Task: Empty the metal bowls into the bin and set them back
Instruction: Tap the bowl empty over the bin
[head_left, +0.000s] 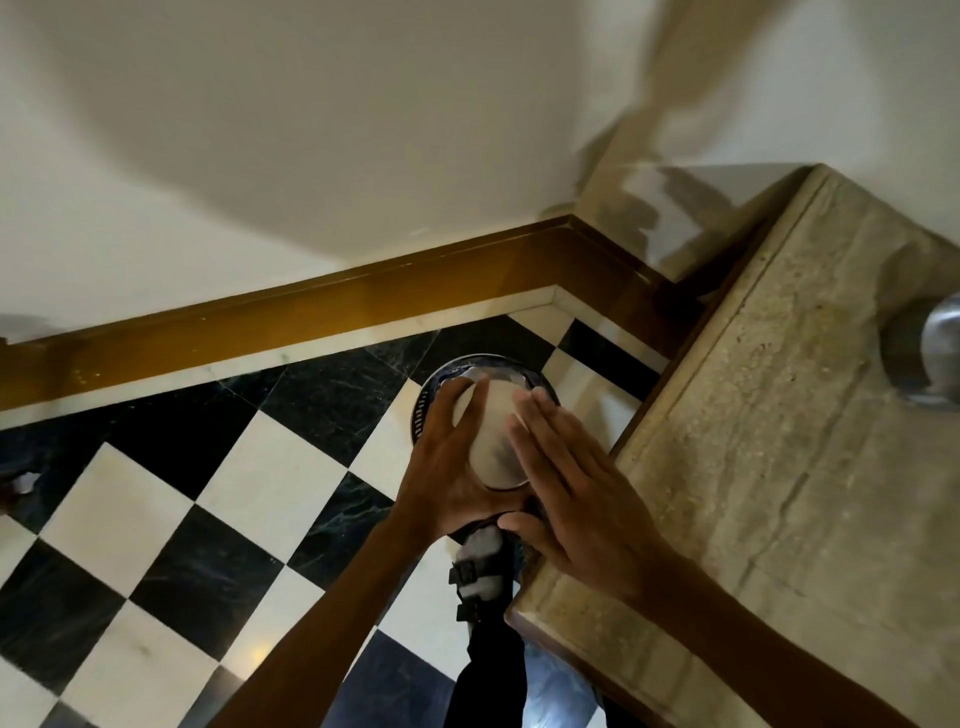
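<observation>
The person's foot (480, 566) in a strapped sandal is standing on the checkered floor (156, 519) at six o'clock, just under the hands. Above it, the left hand (457, 462) is wrapping its grip around a metal bowl (493, 436), clamped on the bowl's nine o'clock side with the thumb lying over the top. The right hand (576, 488) is lying flat, fingers together and straight, pressing against the bowl's three o'clock side. The bowl is showing a dull, smooth, rounded grey underside, turned over and blurred. It is hanging directly over the bin (441, 379), whose dark round ribbed rim is peeking out at twelve o'clock. At three o'clock, a speckled stone surface (779, 441) is carrying a second shiny metal bowl (940, 348) at its far edge.
</observation>
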